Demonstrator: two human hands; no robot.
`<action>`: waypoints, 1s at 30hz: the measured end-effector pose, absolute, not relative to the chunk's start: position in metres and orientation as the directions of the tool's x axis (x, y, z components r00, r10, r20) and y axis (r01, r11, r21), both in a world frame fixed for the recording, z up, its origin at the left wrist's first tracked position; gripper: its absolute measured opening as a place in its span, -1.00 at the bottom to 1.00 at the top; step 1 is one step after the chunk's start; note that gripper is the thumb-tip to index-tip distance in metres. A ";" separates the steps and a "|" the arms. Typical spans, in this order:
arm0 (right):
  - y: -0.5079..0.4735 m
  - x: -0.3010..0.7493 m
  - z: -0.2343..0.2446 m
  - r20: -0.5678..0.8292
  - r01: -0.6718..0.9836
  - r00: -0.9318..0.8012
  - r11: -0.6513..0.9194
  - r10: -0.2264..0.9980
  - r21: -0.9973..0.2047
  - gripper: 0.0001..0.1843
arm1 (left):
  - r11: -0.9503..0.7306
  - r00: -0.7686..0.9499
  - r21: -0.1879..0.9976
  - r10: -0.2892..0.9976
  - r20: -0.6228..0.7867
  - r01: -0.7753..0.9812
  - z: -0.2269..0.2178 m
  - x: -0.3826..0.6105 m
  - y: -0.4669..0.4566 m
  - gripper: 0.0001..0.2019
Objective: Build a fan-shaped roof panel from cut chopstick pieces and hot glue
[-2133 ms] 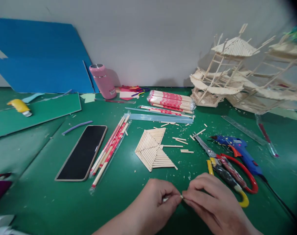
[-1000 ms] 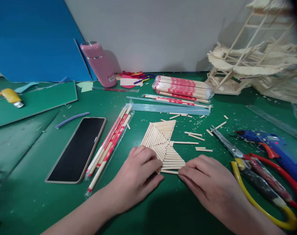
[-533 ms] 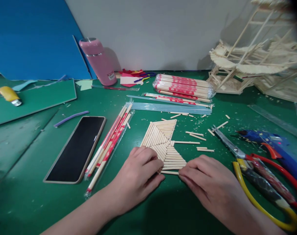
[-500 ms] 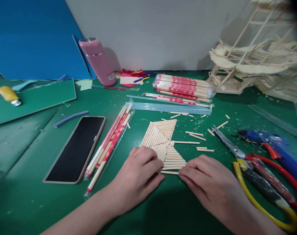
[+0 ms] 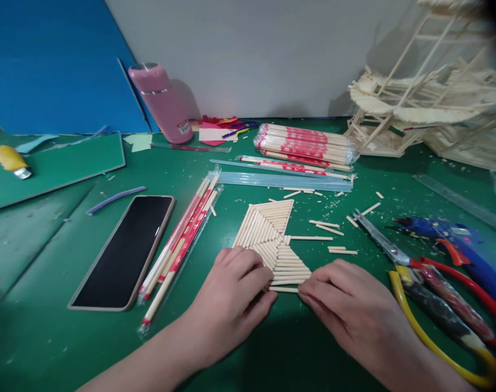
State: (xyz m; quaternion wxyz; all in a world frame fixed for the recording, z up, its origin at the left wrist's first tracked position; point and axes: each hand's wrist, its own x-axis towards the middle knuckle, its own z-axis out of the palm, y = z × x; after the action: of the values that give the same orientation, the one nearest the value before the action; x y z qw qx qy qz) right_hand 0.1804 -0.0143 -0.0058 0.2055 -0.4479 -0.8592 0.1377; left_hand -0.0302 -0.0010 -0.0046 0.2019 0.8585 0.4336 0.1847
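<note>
A flat panel of cut wooden sticks (image 5: 264,226), laid in fan-like sections, lies on the green table. At its near edge a single wooden stick (image 5: 283,289) runs crosswise between my hands. My left hand (image 5: 239,288) has its thumb and fingers closed at the stick's left end, knuckles over the panel's lower left. My right hand (image 5: 337,299) pinches the stick's right end, beside the panel's lower right corner. Both stick ends are hidden by the fingertips. One longer stick (image 5: 311,238) sticks out to the right from the panel's middle.
Red-and-yellow-handled scissors (image 5: 395,251) and a blue glue gun (image 5: 455,234) lie right. A phone (image 5: 123,253) and wrapped chopsticks (image 5: 182,245) are left. Behind stand a pink bottle (image 5: 161,103), a chopstick bundle (image 5: 307,142), glue sticks (image 5: 280,179) and a stick-built model (image 5: 395,109).
The hands keep almost the same pose on the stick at the panel's near edge. The view has shifted very slightly.
</note>
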 end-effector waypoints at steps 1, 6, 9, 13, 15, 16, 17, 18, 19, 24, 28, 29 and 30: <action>-0.014 0.180 -0.006 0.234 0.712 -0.513 0.561 0.826 -0.422 -0.78 | -0.541 0.552 0.509 0.821 0.147 0.669 -0.005 -0.030 -0.001 -0.90; -0.015 0.180 -0.007 0.217 0.717 -0.509 0.549 0.833 -0.430 -0.80 | -0.538 0.546 0.512 0.824 0.153 0.669 -0.006 -0.028 -0.002 -0.91; -0.015 0.180 -0.008 0.231 0.716 -0.500 0.549 0.834 -0.431 -0.80 | -0.538 0.548 0.508 0.824 0.148 0.672 -0.007 -0.028 -0.002 -0.90; -0.015 0.181 -0.008 0.229 0.724 -0.489 0.538 0.842 -0.432 -0.78 | -0.535 0.548 0.499 0.825 0.137 0.681 -0.007 -0.027 -0.003 -0.90; -0.015 0.181 -0.008 0.204 0.723 -0.493 0.528 0.846 -0.446 -0.77 | -0.528 0.545 0.495 0.829 0.126 0.690 -0.007 -0.026 -0.002 -0.89; -0.015 0.181 -0.008 0.197 0.720 -0.493 0.525 0.847 -0.454 -0.78 | -0.524 0.543 0.493 0.831 0.119 0.694 -0.006 -0.025 -0.002 -0.88; -0.015 0.181 -0.008 0.195 0.716 -0.492 0.522 0.848 -0.463 -0.79 | -0.521 0.541 0.491 0.833 0.115 0.698 -0.006 -0.024 -0.001 -0.88; -0.015 0.181 -0.009 0.194 0.713 -0.489 0.518 0.850 -0.473 -0.81 | -0.518 0.540 0.490 0.834 0.110 0.701 -0.006 -0.024 -0.001 -0.87; -0.015 0.181 -0.010 0.194 0.709 -0.487 0.515 0.851 -0.482 -0.81 | -0.515 0.539 0.488 0.836 0.104 0.705 -0.005 -0.023 -0.001 -0.87; -0.014 0.180 -0.014 0.196 0.696 -0.470 0.498 0.861 -0.517 -0.85 | -0.505 0.533 0.484 0.841 0.092 0.715 -0.004 -0.023 -0.002 -0.88; -0.012 0.185 -0.011 0.191 0.691 -0.427 0.455 0.884 -0.561 -0.90 | -0.505 0.532 0.485 0.841 0.093 0.714 -0.004 -0.023 -0.003 -0.88; -0.011 0.188 -0.010 0.176 0.690 -0.414 0.433 0.893 -0.580 -0.87 | -0.507 0.533 0.487 0.840 0.097 0.711 -0.004 -0.024 -0.003 -0.87; -0.010 0.191 -0.008 0.152 0.692 -0.396 0.403 0.906 -0.598 -0.83 | -0.510 0.534 0.487 0.840 0.102 0.709 -0.004 -0.024 -0.003 -0.87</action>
State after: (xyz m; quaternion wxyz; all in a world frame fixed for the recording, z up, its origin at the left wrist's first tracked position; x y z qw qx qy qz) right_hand 0.1911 -0.0096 -0.0075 0.2348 -0.4969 -0.8041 0.2268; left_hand -0.0236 -0.0027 -0.0040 0.1977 0.8530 0.4539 0.1649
